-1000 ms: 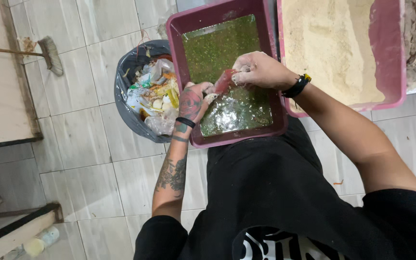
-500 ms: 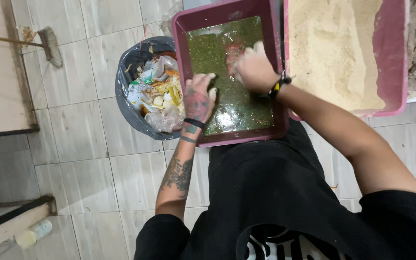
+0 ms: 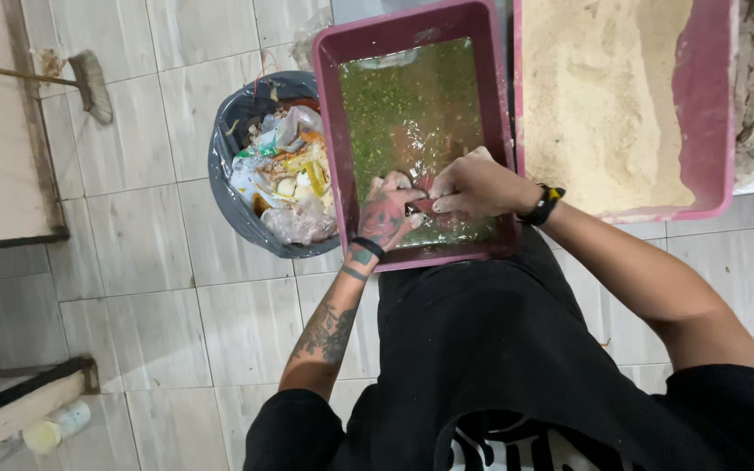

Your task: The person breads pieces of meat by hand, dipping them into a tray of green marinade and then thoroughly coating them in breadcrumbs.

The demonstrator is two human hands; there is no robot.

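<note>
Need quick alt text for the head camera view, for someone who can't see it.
Both hands, left hand and right hand, meet over a small reddish piece in a maroon tray of green liquid. A tray of pale crumbs sits alongside; a full bin stands on the tiled floor.

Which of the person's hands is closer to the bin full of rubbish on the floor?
Left. The left hand is over the green tray's side next to the bin; the right hand is further from it, towards the crumb tray.

Both hands (image 3: 434, 199) meet over green-filled tray (image 3: 332, 131).
</note>
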